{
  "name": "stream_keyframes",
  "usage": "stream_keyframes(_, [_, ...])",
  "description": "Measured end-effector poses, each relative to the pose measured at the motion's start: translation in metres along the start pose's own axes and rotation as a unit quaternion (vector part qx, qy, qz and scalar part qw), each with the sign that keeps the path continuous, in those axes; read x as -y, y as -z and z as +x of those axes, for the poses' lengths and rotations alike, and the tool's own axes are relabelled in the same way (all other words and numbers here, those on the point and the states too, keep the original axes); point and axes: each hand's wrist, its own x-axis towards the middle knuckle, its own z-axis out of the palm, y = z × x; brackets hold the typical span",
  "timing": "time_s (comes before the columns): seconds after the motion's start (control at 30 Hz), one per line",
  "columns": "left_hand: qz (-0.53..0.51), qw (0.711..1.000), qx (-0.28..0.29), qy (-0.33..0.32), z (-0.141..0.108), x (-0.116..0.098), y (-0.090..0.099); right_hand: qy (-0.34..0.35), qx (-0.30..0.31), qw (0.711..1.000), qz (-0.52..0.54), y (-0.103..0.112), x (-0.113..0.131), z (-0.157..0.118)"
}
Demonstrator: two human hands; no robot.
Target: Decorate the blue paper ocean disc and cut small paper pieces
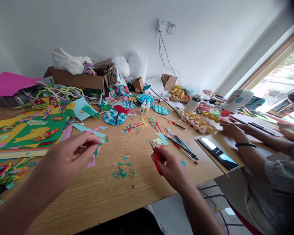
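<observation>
Red-handled scissors (157, 161) are in my right hand (170, 166), their dark blades pointing up and away over the wooden table. My left hand (73, 156) hovers above the table on the left, its thumb and fingers curled close together; whatever may be between them is hidden. Beneath and beyond it lie pink paper strips (91, 162) and light blue strips. Between my hands are small green and blue paper scraps (123, 173). Pale blue paper pieces (163, 138) and several pens (183, 148) rest just beyond the scissors.
Coloured sheets with fish cutouts (36, 130) cover the left side. Glue bottles (144, 107) and a blue disc (114, 117) with a red fish stand behind. At right are a phone (218, 153), a wooden stick (212, 157), yellow figures (194, 122) and another person's hands (231, 129).
</observation>
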Motion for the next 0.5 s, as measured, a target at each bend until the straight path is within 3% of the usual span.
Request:
stream_keyframes(0.1, [0.115, 0.99, 0.066, -0.05, 0.056, -0.012, -0.003, 0.013, 0.014, 1.0, 0.002, 0.002, 0.004, 0.002])
stream_keyframes(0.23, [0.162, 0.964, 0.193, -0.088, 0.11, 0.016, -0.024, 0.032, 0.027, 0.999, -0.002, 0.002, 0.006, 0.002])
stream_keyframes(0.37, [0.189, 0.95, 0.227, -0.097, 0.133, 0.041, -0.044, 0.035, 0.043, 0.998, -0.006, 0.0, 0.004, -0.001])
stream_keyframes(0.5, [0.202, 0.944, 0.239, -0.106, 0.136, 0.042, -0.055, 0.024, 0.058, 0.998, -0.001, -0.004, 0.001, -0.003])
